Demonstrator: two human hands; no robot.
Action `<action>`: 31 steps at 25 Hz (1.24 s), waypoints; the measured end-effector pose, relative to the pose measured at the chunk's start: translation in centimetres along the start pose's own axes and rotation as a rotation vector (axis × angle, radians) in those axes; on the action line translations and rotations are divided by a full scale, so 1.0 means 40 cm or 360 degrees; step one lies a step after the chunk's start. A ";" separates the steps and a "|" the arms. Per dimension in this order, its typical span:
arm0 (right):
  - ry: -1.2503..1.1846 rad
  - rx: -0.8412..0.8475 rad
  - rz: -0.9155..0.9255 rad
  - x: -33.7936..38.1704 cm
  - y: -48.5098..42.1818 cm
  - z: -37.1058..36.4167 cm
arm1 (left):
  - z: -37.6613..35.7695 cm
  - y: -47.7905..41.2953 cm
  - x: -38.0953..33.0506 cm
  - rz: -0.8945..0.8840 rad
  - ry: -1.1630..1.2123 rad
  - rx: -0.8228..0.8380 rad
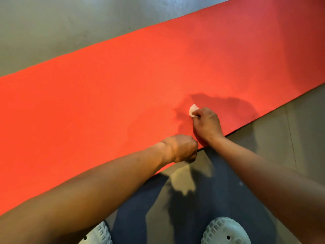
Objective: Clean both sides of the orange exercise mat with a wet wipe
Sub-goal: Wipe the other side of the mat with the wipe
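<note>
The orange exercise mat (123, 88) lies flat on the grey floor and runs diagonally from the lower left to the upper right. My right hand (206, 125) grips a small white wet wipe (193, 109) and holds it against the mat near the mat's near edge. My left hand (182, 148) is curled into a fist at that same near edge, just below the right hand; whether it holds the mat's edge is hidden.
Grey floor (52, 29) lies beyond the mat and also on the near side at the right. My legs in dark trousers (193, 199) and two pale shoes (225, 231) stand just behind the mat's near edge.
</note>
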State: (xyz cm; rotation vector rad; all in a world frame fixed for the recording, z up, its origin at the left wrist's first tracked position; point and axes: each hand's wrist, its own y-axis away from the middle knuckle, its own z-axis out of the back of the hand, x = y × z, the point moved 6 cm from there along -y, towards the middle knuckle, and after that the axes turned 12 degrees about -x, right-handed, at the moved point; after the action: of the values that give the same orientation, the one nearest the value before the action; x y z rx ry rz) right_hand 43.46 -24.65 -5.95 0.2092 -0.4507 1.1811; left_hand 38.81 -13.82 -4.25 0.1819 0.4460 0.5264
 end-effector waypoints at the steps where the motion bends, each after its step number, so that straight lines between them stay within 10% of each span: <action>1: -0.0082 0.0098 0.0142 0.025 0.034 -0.014 | -0.005 0.003 0.005 -0.0041 -0.0009 -0.0051; 6: -0.0041 0.0256 0.0682 0.042 0.091 -0.014 | -0.005 0.053 0.118 -0.0026 -0.0196 -0.0210; 12: 0.0131 -0.0020 0.0015 -0.016 0.005 0.013 | 0.062 0.075 0.236 0.0313 -0.0340 -0.0403; 19: 0.0156 0.0612 0.1011 0.139 0.211 -0.027 | 0.067 0.081 0.272 0.0397 -0.0376 -0.0475; 26: 0.0256 -0.0066 0.0047 -0.018 -0.026 0.015 | 0.074 0.074 0.277 0.0406 -0.0433 -0.0510; 31: -0.0043 0.0333 0.0703 0.144 0.121 -0.051 | 0.086 0.084 0.312 0.0487 -0.0386 -0.0566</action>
State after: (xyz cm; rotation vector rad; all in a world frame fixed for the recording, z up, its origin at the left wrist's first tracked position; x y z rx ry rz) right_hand 41.19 -17.20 -5.58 0.3168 -0.4072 1.6627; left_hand 48.54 -4.65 -4.78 -0.0304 0.0817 0.8632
